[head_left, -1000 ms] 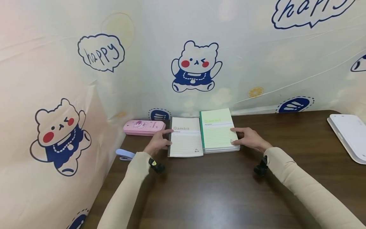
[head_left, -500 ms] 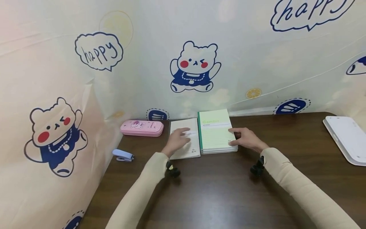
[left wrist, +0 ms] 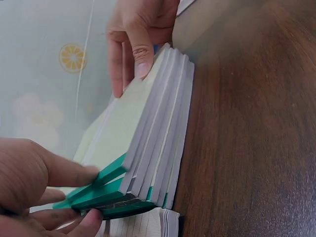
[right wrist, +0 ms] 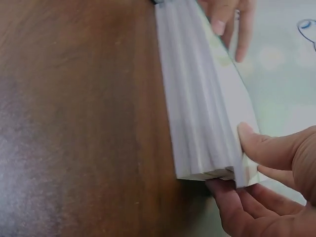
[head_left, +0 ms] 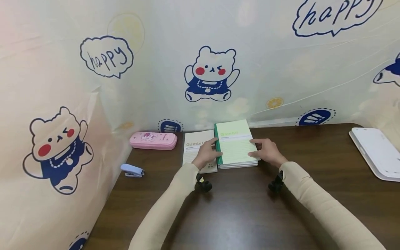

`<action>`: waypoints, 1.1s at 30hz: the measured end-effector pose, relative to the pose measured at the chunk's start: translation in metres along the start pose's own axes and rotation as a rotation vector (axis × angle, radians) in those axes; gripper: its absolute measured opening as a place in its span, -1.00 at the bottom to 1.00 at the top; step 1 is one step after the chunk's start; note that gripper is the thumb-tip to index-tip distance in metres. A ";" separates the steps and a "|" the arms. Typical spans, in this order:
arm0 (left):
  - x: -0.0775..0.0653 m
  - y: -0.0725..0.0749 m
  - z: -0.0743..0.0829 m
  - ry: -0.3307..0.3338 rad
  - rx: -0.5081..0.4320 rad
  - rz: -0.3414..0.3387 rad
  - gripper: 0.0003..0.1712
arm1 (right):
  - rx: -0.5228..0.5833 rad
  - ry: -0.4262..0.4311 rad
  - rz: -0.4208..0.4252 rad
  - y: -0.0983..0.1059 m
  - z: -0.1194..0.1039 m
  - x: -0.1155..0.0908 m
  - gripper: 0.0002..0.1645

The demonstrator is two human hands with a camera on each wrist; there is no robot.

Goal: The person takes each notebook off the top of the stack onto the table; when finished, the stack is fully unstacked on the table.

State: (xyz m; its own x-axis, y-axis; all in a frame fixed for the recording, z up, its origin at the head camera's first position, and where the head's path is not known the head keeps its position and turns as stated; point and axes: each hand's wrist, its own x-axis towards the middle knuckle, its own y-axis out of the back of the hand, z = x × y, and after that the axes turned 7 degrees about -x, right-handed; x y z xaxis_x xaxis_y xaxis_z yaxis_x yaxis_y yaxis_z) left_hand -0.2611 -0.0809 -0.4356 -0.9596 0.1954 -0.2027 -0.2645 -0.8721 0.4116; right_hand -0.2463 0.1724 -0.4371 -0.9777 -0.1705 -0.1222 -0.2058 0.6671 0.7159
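A stack of several notebooks with pale green covers and green spines lies at the back of the table. At the spine side, my left hand has its thumb on the top notebook's green spine and its fingers lower on the spines. My right hand pinches the top notebook's opposite edge, thumb on the cover and fingers below. That notebook juts slightly past those beneath in the right wrist view. Partly under my left hand lies a cream Gambit notebook, beside the green stack.
On the left are a pink pencil case and a blue stapler. A flat white object lies at the table's right end. Behind the dark wooden table hangs a printed cloth.
My left hand has let go of the cream notebook's left edge and moved right across it to the green stack's spine. My right hand stays at the stack's right edge.
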 end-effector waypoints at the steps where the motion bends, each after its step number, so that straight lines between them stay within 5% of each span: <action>1: 0.000 0.000 -0.001 0.004 -0.015 -0.003 -0.20 | 0.008 -0.007 -0.002 0.001 0.000 0.001 -0.26; 10: 0.003 -0.004 -0.004 0.023 -0.001 -0.030 -0.23 | 0.222 -0.083 -0.034 0.024 -0.001 0.008 -0.47; 19: 0.006 -0.006 -0.004 0.022 0.021 -0.056 -0.30 | 0.397 -0.071 -0.114 0.025 0.004 0.009 -0.35; 25: 0.003 -0.005 -0.002 -0.007 0.059 -0.051 -0.27 | 0.371 -0.067 -0.055 0.041 0.009 -0.002 -0.35; 33: 0.002 0.000 0.002 -0.001 0.083 -0.027 -0.27 | 0.276 -0.140 -0.043 0.099 0.045 -0.032 -0.29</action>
State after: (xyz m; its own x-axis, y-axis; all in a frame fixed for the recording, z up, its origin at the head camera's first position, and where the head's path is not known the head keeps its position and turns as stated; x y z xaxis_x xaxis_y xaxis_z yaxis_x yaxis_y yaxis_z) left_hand -0.2637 -0.0795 -0.4339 -0.9522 0.2185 -0.2135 -0.2969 -0.8264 0.4784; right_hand -0.2370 0.2767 -0.3929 -0.9601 -0.1135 -0.2557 -0.2312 0.8364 0.4969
